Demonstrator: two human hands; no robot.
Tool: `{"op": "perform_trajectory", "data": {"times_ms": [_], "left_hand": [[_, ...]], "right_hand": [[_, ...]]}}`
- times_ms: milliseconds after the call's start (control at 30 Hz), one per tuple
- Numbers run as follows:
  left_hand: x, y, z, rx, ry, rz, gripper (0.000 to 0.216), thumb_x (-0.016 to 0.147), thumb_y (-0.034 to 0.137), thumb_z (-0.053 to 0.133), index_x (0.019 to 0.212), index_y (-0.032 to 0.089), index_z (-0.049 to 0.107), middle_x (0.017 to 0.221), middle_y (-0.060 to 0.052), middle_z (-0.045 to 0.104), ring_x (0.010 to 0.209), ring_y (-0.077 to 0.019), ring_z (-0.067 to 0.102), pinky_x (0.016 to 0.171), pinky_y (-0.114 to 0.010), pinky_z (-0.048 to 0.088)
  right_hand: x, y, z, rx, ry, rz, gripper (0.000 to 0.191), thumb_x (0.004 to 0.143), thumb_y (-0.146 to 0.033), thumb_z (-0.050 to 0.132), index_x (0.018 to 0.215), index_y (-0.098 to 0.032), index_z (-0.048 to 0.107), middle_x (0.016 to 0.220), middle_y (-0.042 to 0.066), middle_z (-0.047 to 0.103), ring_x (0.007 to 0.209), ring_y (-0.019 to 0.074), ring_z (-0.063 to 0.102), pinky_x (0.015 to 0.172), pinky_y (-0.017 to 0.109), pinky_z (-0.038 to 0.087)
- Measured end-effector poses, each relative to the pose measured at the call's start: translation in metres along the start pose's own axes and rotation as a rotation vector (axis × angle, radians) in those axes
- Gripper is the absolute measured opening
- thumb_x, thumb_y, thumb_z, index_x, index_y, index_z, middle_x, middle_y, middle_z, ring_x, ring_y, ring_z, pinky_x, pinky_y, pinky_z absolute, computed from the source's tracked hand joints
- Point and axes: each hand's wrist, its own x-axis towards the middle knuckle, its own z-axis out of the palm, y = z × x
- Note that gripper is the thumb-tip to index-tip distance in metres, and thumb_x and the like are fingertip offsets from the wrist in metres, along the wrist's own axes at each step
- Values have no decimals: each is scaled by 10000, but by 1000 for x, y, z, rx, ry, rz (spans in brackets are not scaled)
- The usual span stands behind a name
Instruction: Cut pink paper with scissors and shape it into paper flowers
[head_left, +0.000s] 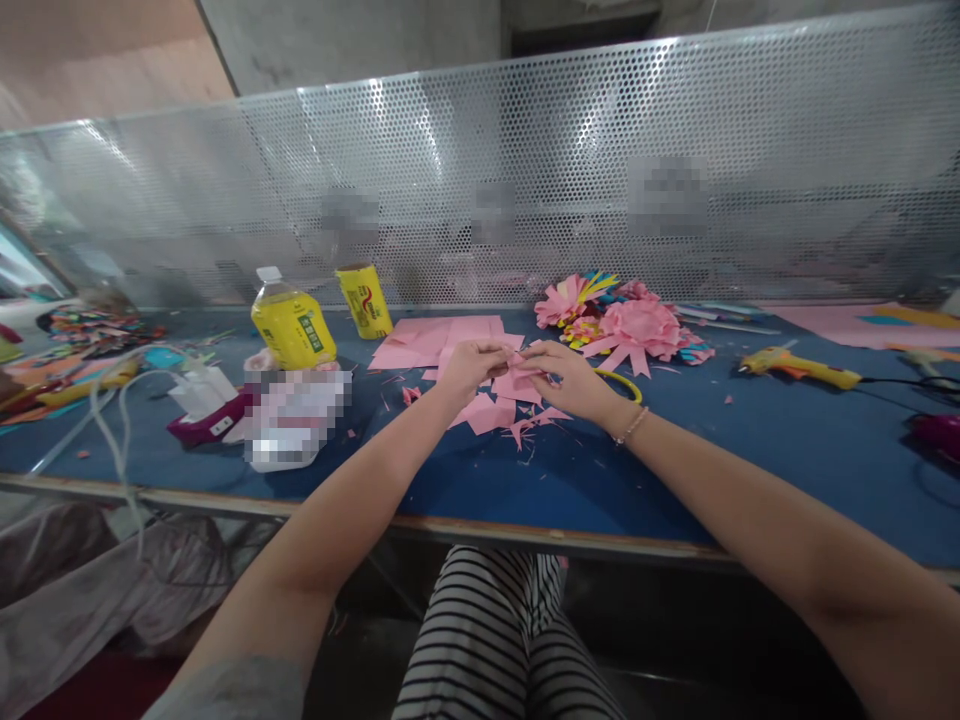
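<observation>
Over the blue table [750, 450], my left hand [469, 368] and my right hand [571, 380] meet on a small folded piece of pink paper [517, 368]. Both hands pinch it with closed fingers, the left from the left side, the right from the right. Under them lie pink paper scraps [491, 412] and, a little further back, a stack of flat pink sheets [435, 340]. A yellow-handled pair of scissors [626, 385] lies just beyond my right wrist, partly hidden by the hand.
Finished pink and multicoloured paper flowers [634, 325] sit at the back right. A yellow glue gun [799, 367] with its cable lies far right. A yellow bottle [292, 325], a yellow can [365, 300] and a charger with white cables [202, 400] stand left. A perforated metal screen [525, 170] closes the back.
</observation>
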Motion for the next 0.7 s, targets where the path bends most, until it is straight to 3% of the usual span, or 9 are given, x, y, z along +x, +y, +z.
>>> {"op": "perform_trajectory", "data": {"times_ms": [100,200,367,500,700], "left_hand": [[-2,5,3,75,69,54,85,607,177,632,673,125,620,600,-10,580,549,-65,509,605,-227,433],[-3,7,6,107,72,111,117,604,195,634,705,136,626,615,-5,583,575,-71,516,613,-230,435],[-5,7,11,122,31,150,157,597,235,647,727,150,628,662,-2,601,610,-75,519,620,-223,429],[-5,6,12,94,18,154,158,597,225,651,734,151,624,668,0,604,609,-77,522,615,-229,424],[-3,4,11,26,-8,133,141,605,205,644,732,145,626,690,-9,614,624,-77,528,618,-222,427]], "right_hand": [[3,-7,-2,162,13,189,233,744,-165,481,969,-174,543,959,80,555,838,158,553,705,331,493],[7,-12,-1,340,31,469,152,753,-226,493,891,-163,509,854,48,548,726,130,561,658,301,499],[12,-15,4,874,-65,813,157,786,-321,483,776,-169,521,734,13,552,669,113,601,663,272,516],[12,-19,5,1107,-43,913,115,784,-257,507,831,-162,553,774,32,599,636,105,618,620,242,527],[12,-20,4,1087,-48,909,145,753,-277,556,724,-136,577,737,40,597,626,98,605,606,221,524]]}}
